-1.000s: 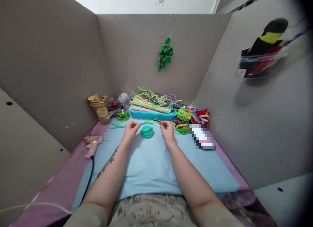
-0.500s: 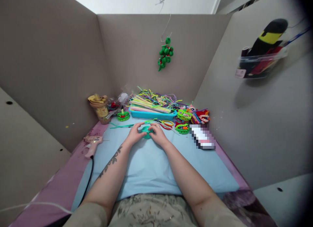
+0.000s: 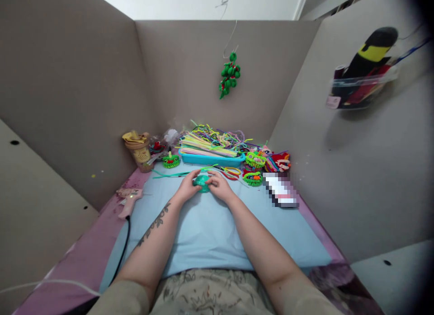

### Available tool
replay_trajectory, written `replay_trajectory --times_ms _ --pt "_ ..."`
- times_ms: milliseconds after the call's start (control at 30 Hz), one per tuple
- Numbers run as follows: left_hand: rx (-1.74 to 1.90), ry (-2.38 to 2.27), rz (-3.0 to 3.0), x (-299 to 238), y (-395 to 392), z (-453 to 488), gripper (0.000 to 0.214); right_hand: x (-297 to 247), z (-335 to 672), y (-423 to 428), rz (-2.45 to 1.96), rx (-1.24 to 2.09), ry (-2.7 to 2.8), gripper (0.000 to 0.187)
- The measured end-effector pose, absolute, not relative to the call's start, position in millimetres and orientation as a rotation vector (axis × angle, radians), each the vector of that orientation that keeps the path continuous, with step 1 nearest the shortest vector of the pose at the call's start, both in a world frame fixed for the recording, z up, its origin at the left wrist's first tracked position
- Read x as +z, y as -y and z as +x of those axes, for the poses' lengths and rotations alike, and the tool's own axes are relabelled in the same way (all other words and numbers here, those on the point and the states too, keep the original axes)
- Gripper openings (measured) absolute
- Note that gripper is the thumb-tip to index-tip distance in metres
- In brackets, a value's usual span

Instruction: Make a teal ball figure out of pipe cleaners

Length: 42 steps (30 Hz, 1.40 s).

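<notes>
Between my two hands is a small round teal piece [image 3: 202, 183], which looks like coiled pipe cleaner; its fine detail is too small to make out. My left hand [image 3: 190, 186] grips its left side with curved fingers and thumb. On the other side, my right hand [image 3: 219, 186] pinches the right edge. Just beyond the hands lie loose teal pipe cleaners [image 3: 167, 175] and a few red and yellow ones [image 3: 232, 172].
Behind stands a blue tray [image 3: 212, 160] of pastel pipe cleaners, with a tangled heap [image 3: 224, 136] beyond. Green fuzzy figures [image 3: 171, 161] sit nearby. A pink glue gun [image 3: 130, 204] lies left, a cup [image 3: 137, 152] behind it, a blurred phone [image 3: 280, 190] right. Grey panels [image 3: 210, 44] enclose the table.
The fingers of both hands have shifted slightly on the teal piece, and more of its top shows now. The arms and everything around stay nearly in place.
</notes>
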<state>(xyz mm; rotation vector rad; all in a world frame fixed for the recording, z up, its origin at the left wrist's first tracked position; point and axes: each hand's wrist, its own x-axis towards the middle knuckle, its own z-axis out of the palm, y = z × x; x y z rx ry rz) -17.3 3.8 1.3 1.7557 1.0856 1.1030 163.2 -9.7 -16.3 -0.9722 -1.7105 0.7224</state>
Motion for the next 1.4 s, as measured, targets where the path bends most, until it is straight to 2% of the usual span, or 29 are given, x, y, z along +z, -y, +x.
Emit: replay_trajectory --times_ms 67,233,400,567,767,1000,1267,1400 --pt "1.114 -1.114 1.698 2 -4 -19 0.071 -17 163 9 -0.971 0.706 1.715 0.028" --pt "1.091 -0.957 1.476 -3 -6 -18 0.090 -21 163 6 -0.976 0.704 1.710 0.029" --pt "1.174 -1.045 1.367 -14 -9 -11 0.091 -23 163 7 -0.951 0.766 1.672 0.029" --pt "1.211 -1.094 1.383 -17 -10 -5 0.095 -21 161 9 -0.944 0.736 1.672 0.043" --pt "1.217 -1.091 1.341 -14 -8 -3 0.099 -18 158 10 -0.913 0.830 1.629 0.046" --pt "1.187 -0.976 1.238 -7 -3 -5 0.102 -9 159 17 -0.958 0.789 1.677 0.029" --pt "1.080 -0.792 1.192 5 2 -14 0.112 -13 161 13 -0.986 0.690 1.751 0.030" --pt "1.032 -0.738 1.205 11 3 -14 0.106 -13 162 12 -1.003 0.624 1.795 0.034"
